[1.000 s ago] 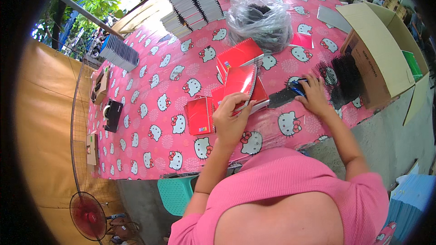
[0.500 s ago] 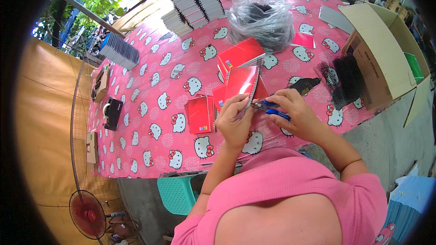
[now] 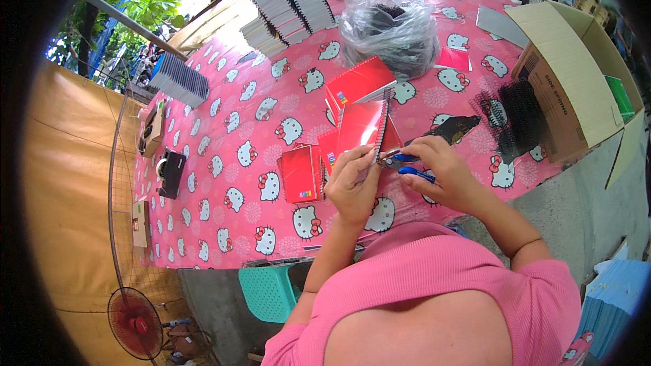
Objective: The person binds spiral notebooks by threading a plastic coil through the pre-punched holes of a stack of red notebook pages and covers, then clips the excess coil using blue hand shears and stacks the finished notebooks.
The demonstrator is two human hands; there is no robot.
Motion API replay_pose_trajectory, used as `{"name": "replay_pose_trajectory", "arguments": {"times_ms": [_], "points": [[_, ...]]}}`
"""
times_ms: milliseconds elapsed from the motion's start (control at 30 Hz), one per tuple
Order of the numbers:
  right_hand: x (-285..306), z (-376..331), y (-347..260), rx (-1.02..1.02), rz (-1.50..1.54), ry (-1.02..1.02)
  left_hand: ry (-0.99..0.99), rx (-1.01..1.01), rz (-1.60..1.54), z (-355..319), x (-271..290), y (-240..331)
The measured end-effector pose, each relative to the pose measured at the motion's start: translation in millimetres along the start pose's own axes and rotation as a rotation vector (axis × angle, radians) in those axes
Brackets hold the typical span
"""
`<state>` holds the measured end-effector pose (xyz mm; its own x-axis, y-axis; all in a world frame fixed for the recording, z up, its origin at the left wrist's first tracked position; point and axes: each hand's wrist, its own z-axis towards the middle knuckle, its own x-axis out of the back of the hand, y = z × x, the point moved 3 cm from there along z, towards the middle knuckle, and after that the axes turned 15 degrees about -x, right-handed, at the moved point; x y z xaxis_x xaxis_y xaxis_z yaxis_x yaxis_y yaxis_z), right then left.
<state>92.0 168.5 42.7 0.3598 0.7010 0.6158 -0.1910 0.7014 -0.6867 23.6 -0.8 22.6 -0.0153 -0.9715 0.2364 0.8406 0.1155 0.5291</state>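
My left hand [image 3: 352, 186] is closed on the lower end of a red spiral notebook [image 3: 359, 124], which is tilted with its coil along the right edge. In my right hand [image 3: 441, 169] is a pair of blue-handled pliers [image 3: 412, 168], its jaws at the coil's lower end beside my left fingertips. Whether the jaws touch the wire I cannot tell. Beneath and behind the held notebook lie more red notebooks [image 3: 359, 83]. Left of my left hand is a small stack of red notebooks [image 3: 300, 175].
Black plastic coils [image 3: 519, 118] lie by an open cardboard box [image 3: 553, 105] on the right. A clear plastic bag [image 3: 390, 34] of dark coils stands beyond the notebooks. Stacked bound books [image 3: 288, 3], a tape dispenser [image 3: 171, 172] and a green stool [image 3: 268, 293] are leftward.
The view has shifted slightly. The held notebook has tilted a little, and both hands stay at the coil's lower end with the pliers.
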Motion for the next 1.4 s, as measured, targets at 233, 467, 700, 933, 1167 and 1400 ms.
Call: {"name": "replay_pose_trajectory", "arguments": {"times_ms": [233,467,700,933,1167,1400], "points": [[-21,-11,32,-1.035,0.992,-0.831,-0.002,-0.072,-0.053,-8,1,-4],[16,1,55,-0.234,0.144,-0.498,-0.526,-0.045,0.054,16,15,6],[4,62,81,-0.031,-0.276,-0.139,-0.878,-0.231,0.235,98,-33,-40],[-4,75,86,0.084,-0.498,-0.107,-1.054,0.08,0.033,70,-47,-93],[4,78,85,0.153,-0.469,-0.153,-1.111,0.083,0.077,70,-48,-85],[9,83,80,0.227,-0.438,-0.103,-1.06,0.113,0.025,72,-47,-83]]}}
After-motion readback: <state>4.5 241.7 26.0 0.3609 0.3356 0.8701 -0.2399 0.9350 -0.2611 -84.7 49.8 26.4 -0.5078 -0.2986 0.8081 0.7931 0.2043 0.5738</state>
